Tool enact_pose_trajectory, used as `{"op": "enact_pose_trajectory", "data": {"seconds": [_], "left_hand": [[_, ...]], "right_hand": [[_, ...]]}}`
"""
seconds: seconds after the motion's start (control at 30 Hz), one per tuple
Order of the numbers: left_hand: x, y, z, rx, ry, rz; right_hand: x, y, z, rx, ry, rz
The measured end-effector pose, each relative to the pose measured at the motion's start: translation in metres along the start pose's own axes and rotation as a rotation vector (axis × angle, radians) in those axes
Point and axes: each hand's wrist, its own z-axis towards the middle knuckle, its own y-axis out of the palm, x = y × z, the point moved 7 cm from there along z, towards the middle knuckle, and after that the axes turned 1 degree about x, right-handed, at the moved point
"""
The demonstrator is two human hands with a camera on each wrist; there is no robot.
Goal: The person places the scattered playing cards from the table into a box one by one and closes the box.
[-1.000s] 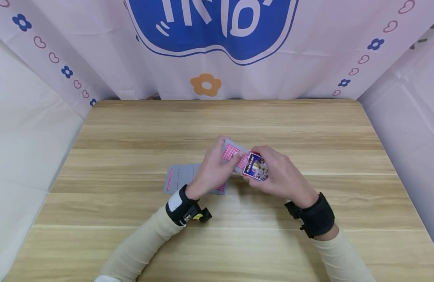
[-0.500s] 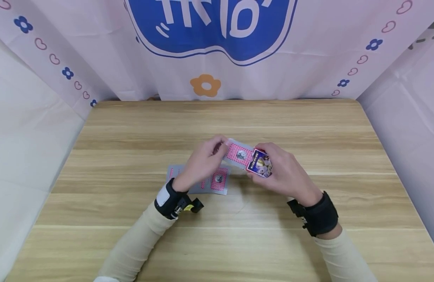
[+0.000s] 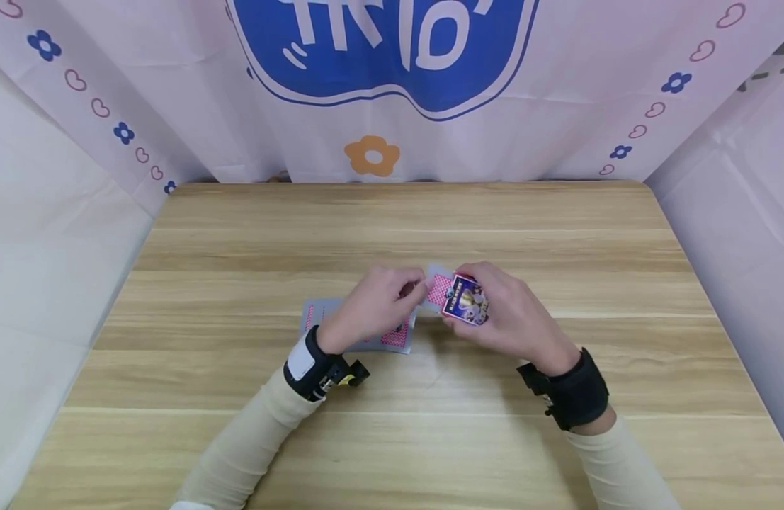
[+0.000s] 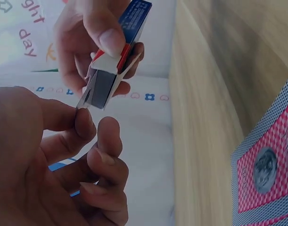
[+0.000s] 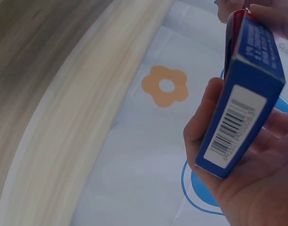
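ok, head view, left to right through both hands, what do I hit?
Left hand → card → box → right hand. Table cards left out: partly covered by the first one.

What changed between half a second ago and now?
The left hand moved rightward, toward the card box; less of the playing card shows outside it. The right hand still grips the box; the spread cards stay on the table.

Tbl [image 3: 392,439] is wood-grain; red/grey cards [image 3: 396,337] overlap in a row on it nr ctr.
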Motion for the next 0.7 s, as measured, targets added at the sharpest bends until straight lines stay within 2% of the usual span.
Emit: {"op": "enact_pose_trajectory", "data": {"seconds": [0.1, 0.3, 0.53, 0.7], "left_hand": [[0.002, 0.006, 0.0, 0.0, 0.009, -0.007], [0.003, 0.02, 0.001, -0.055, 0.011, -0.011], [-0.009, 0.007, -0.002, -0.025, -0.075, -0.126], [-0.01, 0.003, -0.001, -0.046, -0.053, -0.136]], "right_hand": [[-0.003, 0.001, 0.0, -0.001, -0.021, 0.012], [-0.005, 0.005, 0.0, -0.028, -0.034, 0.02], [-0.001, 0.001, -0.001, -0.004, -0.008, -0.015], [0.0, -0.001, -0.001, -0.006, 0.002, -0.01]]}}
